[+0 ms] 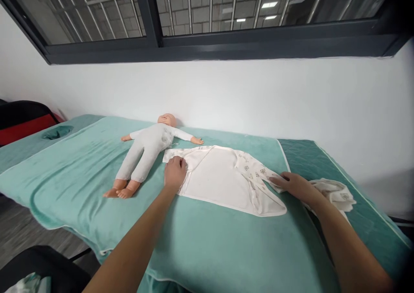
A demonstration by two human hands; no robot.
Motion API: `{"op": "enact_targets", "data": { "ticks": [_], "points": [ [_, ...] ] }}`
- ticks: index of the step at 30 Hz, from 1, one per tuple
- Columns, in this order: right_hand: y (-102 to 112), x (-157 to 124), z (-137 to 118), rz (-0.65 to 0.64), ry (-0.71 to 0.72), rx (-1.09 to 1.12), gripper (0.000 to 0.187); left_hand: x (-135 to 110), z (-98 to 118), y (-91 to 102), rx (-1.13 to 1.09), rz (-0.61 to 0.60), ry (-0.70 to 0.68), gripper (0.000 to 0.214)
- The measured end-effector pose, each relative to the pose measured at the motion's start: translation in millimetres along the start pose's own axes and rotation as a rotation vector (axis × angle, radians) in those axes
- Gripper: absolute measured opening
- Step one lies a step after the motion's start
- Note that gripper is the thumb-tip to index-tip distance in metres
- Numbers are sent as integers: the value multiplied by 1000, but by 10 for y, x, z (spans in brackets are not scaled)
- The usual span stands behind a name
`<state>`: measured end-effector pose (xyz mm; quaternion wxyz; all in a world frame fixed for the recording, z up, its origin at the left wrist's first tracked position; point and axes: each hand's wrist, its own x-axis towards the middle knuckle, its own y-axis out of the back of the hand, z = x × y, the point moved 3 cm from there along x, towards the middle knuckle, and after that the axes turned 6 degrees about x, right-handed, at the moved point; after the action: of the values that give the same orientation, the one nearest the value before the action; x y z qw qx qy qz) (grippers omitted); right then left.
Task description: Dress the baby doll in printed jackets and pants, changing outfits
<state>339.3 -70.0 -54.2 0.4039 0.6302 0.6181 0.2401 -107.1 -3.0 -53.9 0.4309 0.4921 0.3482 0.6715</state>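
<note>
A white baby garment (223, 176) with a small printed pattern lies spread flat on the teal towel (80, 176). My left hand (175, 172) rests on its left edge, fingers curled down onto the cloth. My right hand (293, 185) presses flat on the garment's right end, fingers stretched out. A baby doll (147, 148) in a grey suit lies on its back just left of the garment, arms spread, head toward the wall.
A second crumpled white cloth (336, 194) lies behind my right wrist on the darker teal cover (355, 224). The white wall (226, 95) and a barred window (207, 8) stand behind. A red-and-black seat (22, 120) is at far left, a dark chair (42, 269) below.
</note>
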Motion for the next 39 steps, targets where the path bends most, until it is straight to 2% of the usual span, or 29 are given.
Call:
{"op": "enact_targets", "data": {
  "ticks": [3, 5, 6, 7, 9, 12, 14, 15, 19, 23, 25, 28, 33, 36, 39],
  "points": [
    [37, -29, 39, -77, 74, 82, 45, 1, -3, 4, -13, -1, -1, 20],
    [21, -75, 99, -45, 102, 138, 40, 3, -5, 4, -21, -1, -1, 19],
    [11, -102, 128, 11, 114, 154, 38, 5, -5, 3, -25, 1, -2, 19],
    [6, -131, 148, 98, 136, 151, 34, 7, -5, 2, -31, 4, -5, 19],
    [21, -204, 154, 360, 197, 77, 25, 13, -4, -1, -41, 11, -17, 19],
    [65, -333, 117, 810, 233, -76, 32, 19, -6, -12, -54, 11, -26, 18],
    [65, -370, 111, 967, 216, -77, 37, 21, -12, -21, -66, 9, -18, 17],
    [54, -364, 119, 994, 221, -33, 36, 21, -15, -24, -72, 9, -15, 17],
    [-60, -235, 161, 898, 303, 148, 27, 14, -16, -31, -91, 26, -26, 17],
    [-193, -109, 139, 727, 342, 74, 32, 13, -20, -35, -98, 38, -32, 16],
    [-197, -76, 161, 720, 253, 21, 37, 20, -28, -40, -103, 36, -27, 16],
    [-137, -57, 251, 742, 39, 1, 44, 30, -40, -49, -110, 30, -26, 16],
    [-112, -70, 343, 571, -193, -29, 51, 30, -44, -56, -114, 39, -30, 16],
    [-118, -106, 336, 550, -207, 34, 46, 25, -40, -59, -115, 46, -35, 17],
    [-81, -150, 292, 659, -111, 114, 36, 22, -37, -55, -118, 48, -39, 16]
  ]
}}
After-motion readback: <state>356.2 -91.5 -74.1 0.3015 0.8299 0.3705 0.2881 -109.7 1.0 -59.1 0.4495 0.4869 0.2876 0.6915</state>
